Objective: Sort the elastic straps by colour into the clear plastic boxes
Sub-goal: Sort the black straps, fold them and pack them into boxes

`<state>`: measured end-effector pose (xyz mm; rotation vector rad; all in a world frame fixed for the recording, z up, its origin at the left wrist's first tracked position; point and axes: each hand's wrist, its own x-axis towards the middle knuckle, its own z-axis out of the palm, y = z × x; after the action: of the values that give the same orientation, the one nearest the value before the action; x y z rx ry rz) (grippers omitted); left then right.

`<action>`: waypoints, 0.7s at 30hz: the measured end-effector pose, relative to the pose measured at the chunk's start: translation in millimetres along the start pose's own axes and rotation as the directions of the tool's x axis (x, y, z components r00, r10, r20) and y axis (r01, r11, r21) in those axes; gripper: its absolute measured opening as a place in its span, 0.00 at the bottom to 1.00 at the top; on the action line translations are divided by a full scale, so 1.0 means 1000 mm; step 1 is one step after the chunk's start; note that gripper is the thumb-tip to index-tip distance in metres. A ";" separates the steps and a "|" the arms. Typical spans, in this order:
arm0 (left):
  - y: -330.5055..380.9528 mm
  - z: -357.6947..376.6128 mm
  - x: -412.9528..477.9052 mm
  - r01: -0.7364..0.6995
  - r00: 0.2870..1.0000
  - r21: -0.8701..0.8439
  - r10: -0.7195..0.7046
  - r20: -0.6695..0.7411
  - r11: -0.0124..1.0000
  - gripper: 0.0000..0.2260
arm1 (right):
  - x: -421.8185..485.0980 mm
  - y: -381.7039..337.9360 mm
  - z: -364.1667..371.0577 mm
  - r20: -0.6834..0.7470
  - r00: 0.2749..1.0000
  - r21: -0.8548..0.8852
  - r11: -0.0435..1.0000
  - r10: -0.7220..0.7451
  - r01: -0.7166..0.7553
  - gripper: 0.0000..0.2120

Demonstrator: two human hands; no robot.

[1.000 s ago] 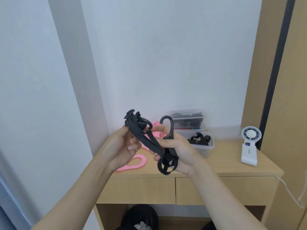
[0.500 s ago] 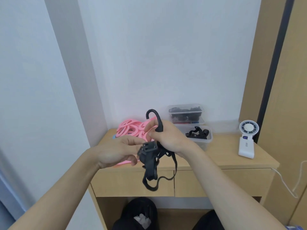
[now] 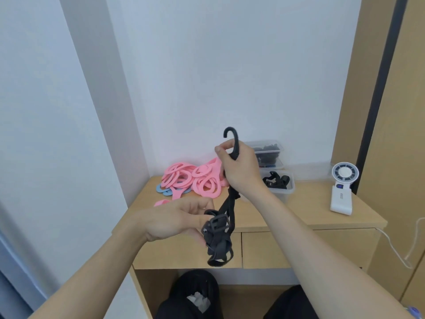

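Black strap, held above the surface with right hand fingers curled round its hook and left hand pinching its buckle, awaits boxing; other black straps already lie in the clear boxes, while the pink straps appear unsorted.

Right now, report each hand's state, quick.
Left hand: pinches the bundled buckle end of the black strap.
Right hand: grips the same strap just below its hook.
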<state>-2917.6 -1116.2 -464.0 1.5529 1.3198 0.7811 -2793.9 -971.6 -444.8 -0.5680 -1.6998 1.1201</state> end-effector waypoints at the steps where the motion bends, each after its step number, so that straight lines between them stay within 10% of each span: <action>1: -0.002 0.000 -0.001 -0.035 0.999 -0.115 0.038 0.023 0.993 0.05 | 0.004 0.004 -0.001 -0.043 0.999 0.032 0.999 0.019 -0.017 0.08; 7: -0.006 0.005 -0.003 -0.110 0.988 -0.379 0.144 0.064 0.919 0.04 | 0.008 0.016 0.000 -0.070 0.983 0.249 0.957 0.170 -0.148 0.13; 15: -0.029 0.033 0.024 0.188 0.952 0.215 -0.124 -0.280 0.958 0.11 | 0.004 0.001 0.018 -0.181 0.977 0.310 0.950 0.110 -0.049 0.14; 21: -0.049 0.036 0.041 0.215 0.549 0.220 0.069 -0.833 0.952 0.10 | -0.010 -0.012 0.012 -0.260 0.948 0.519 0.854 0.181 -0.020 0.15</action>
<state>-2895.1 -1085.3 -527.0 1.3394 2.2863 1.4306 -2799.2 -990.6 -439.9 -0.4600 -1.0543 1.4186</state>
